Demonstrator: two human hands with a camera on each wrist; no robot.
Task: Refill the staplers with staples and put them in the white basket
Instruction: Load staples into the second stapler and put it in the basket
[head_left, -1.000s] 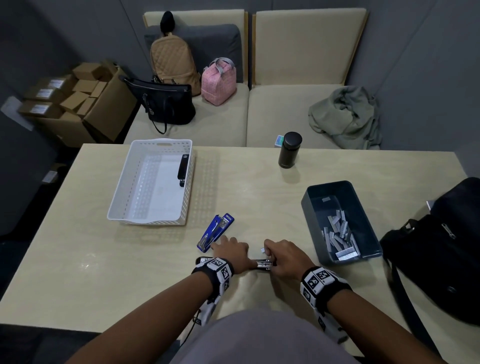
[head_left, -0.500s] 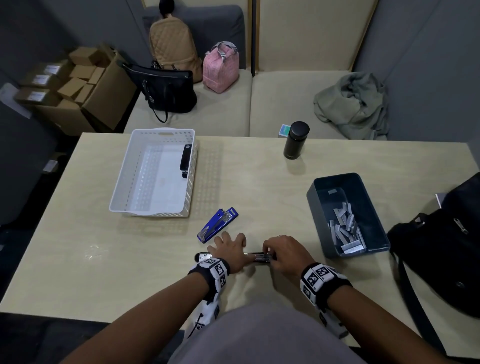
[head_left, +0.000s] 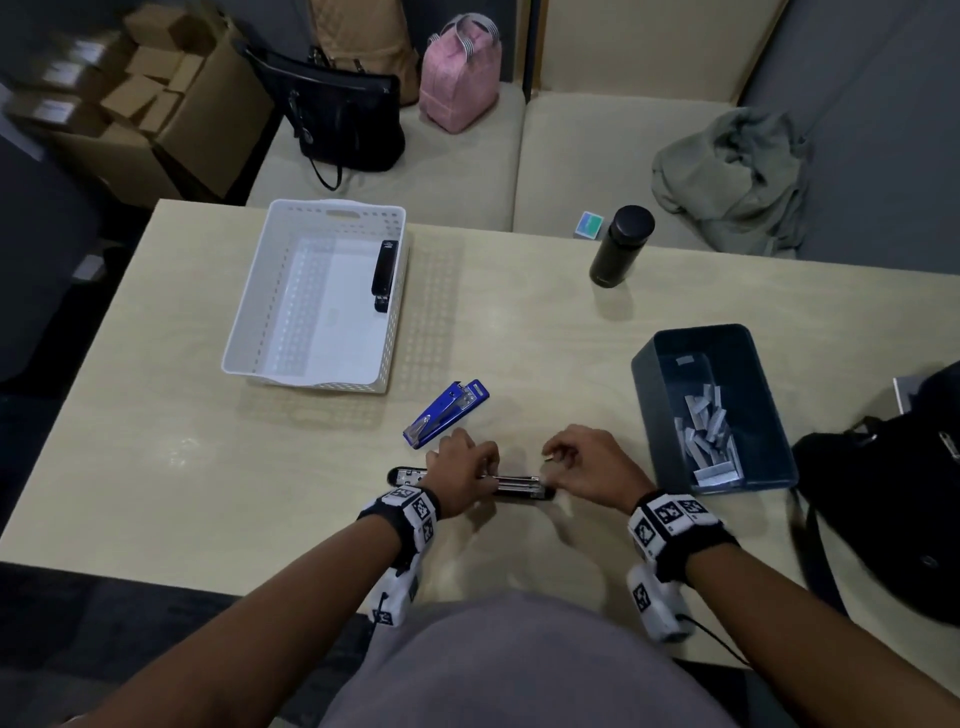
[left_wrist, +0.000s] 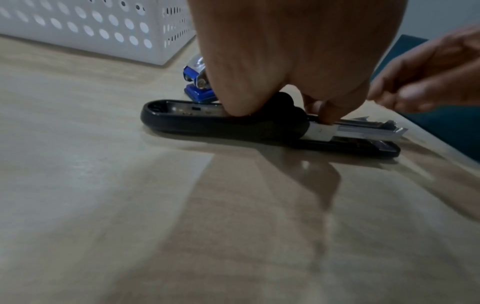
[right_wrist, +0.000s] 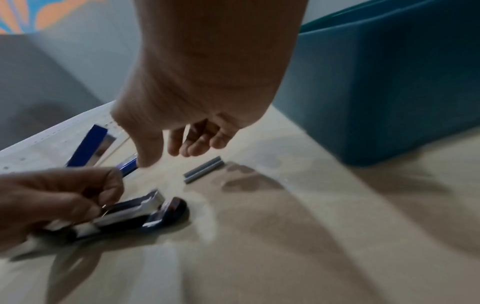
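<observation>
The black stapler lies opened flat near the table's 6 o'clock edge, its steel magazine exposed toward 3 o'clock. The left hand pins it down with curled fingers pinching the hinge end. The right hand hovers loosely curled, holding nothing, over a staple strip lying loose at the stapler's 1 o'clock. That strip looks light, brittle and likely to snap or skid, so pinch its long sides. The blurred magazine seems empty. The blue stapler waits at 11 o'clock; the white basket beyond holds one stapler
</observation>
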